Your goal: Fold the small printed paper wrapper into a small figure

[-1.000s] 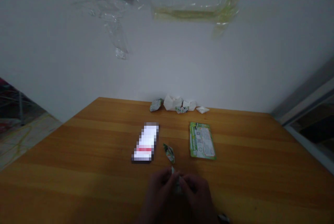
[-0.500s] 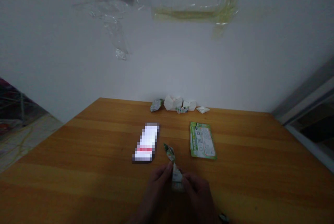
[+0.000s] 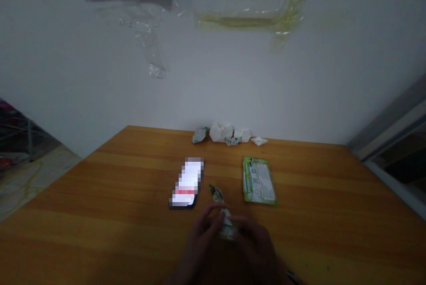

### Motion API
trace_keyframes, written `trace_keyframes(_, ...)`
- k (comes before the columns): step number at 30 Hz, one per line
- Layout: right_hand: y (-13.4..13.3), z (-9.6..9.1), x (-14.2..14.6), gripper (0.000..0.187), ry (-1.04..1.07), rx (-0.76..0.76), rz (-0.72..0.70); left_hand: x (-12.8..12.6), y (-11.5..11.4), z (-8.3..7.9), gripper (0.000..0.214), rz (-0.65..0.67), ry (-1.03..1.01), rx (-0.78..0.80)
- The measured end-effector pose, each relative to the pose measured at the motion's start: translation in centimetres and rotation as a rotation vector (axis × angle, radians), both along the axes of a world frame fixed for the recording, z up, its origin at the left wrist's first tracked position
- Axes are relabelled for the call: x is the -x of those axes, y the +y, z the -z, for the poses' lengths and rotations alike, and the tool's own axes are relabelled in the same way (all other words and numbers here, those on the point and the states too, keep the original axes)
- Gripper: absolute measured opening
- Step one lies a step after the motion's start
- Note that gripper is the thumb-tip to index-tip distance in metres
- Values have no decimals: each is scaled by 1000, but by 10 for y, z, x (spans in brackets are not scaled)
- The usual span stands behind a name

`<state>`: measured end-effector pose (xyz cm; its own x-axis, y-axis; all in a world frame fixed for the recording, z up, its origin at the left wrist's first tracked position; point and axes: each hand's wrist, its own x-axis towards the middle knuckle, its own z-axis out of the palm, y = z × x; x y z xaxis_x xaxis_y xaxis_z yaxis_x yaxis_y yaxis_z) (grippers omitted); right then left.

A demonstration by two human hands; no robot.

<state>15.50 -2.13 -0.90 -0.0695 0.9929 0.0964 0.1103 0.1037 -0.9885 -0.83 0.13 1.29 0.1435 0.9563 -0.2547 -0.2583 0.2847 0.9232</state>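
Observation:
Between my two hands is a narrow folded piece of printed paper, green and white, its pointed tip angling away from me. My left hand pinches it from the left, fingers curled over its middle. From the right, my right hand grips its near part with thumb and fingers. The hands partly cover the paper, so its full shape is hidden. Beyond it to the right lies a flat green and white printed sheet or packet. On the left, a phone with a lit, blurred screen rests on the table.
Crumpled white paper, a crumpled printed piece and a small folded white paper line the back edge of the wooden table. A wall with taped sheets rises behind. A small dark object lies at bottom right.
My left fingers have moved from pinching the paper's narrow waist to curling over its middle. My right fingers have shifted up along it. The phone and green sheet have stayed put.

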Motion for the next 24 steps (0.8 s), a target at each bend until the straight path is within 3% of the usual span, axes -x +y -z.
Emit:
trace_keyframes(3, 5, 0, -14, 38, -182, -154, -43, 4, 2, -4, 25, 3, 62, 5)
trace_keyframes(5, 8, -1, -21, 41, -173, -194, -94, 6, 1, -7, 33, 112, 76, -14)
trace_keyframes(7, 10, -1, -23, 37, -125, -173, -50, 8, 0, -8, 41, 213, 132, -81)
trace_keyframes(9, 11, -1, -23, 34, -69, -106, 33, 11, -2, -6, 46, 169, 317, -195)
trace_keyframes(13, 8, -3, -17, 32, 14, -12, 124, 14, -5, 4, 23, 72, 569, -347)
trace_keyframes(19, 0, 3, -9, 26, 15, 39, 296, 10, -9, 9, 16, -14, 519, -314)
trace_keyframes(24, -1, 3, -8, 17, 85, 109, 262, 6, -9, 3, 19, -62, 403, -259)
